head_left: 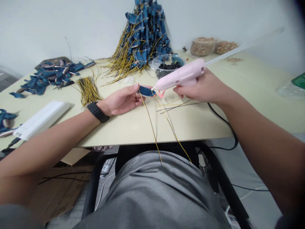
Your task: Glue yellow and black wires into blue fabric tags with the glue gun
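Fingers (134, 92) of left hand (121, 101) pinch a blue connector (145, 91); right hand (202, 89) grips a pink glue gun (182, 77), nozzle touching it above the surface (250, 86).

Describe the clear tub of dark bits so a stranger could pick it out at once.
Start at the tall heap of blue pieces with yellow wires against the back wall. At its right foot, just behind the pink glue gun in the right hand, stands the clear tub. Its contents are black; the two containers further right hold brown bits.
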`<state>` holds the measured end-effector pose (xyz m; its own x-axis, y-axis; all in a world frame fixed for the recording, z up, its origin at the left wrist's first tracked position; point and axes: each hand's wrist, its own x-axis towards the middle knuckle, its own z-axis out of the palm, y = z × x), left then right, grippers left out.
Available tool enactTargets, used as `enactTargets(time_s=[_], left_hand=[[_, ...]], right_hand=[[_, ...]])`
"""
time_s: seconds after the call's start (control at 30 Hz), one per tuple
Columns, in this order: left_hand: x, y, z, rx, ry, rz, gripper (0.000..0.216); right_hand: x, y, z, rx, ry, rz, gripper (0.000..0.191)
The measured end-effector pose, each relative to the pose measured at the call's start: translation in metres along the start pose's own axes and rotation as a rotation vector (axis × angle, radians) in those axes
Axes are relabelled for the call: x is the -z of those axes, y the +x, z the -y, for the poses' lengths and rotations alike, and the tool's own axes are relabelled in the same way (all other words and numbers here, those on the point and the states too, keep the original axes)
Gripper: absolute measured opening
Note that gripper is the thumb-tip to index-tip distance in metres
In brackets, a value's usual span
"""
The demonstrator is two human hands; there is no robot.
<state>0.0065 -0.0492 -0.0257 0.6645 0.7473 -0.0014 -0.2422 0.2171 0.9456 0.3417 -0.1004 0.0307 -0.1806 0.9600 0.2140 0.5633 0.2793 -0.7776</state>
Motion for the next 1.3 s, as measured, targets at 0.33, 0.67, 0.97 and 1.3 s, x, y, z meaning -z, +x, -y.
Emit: enactTargets(time_s=[0.33, 0.67, 0.97, 1.3], left_hand=[[0.001, 0.000, 0.001, -0.017, 0.049, 0.020, 0.053], [0.000, -0.001, -0.001, -0.028, 0.086, 0.007, 0.059], [-0.009, 0.000, -0.002, -0.069, 0.148, 0.006, 0.064], [-0.012, 0.000, -0.001, -0.065, 0.131, -0.070, 0.039]], right_hand=[[0.004, -0.004, 0.007, -0.041, 0.021, 0.045, 0.020], [0.006, -0.003, 0.007, -0.077, 0.088, 0.095, 0.027], [0.006, -0.004, 0.006, -0.081, -0.008, 0.141, 0.036], [0.003, 0.000, 0.005, -0.075, 0.017, 0.171, 0.035]])
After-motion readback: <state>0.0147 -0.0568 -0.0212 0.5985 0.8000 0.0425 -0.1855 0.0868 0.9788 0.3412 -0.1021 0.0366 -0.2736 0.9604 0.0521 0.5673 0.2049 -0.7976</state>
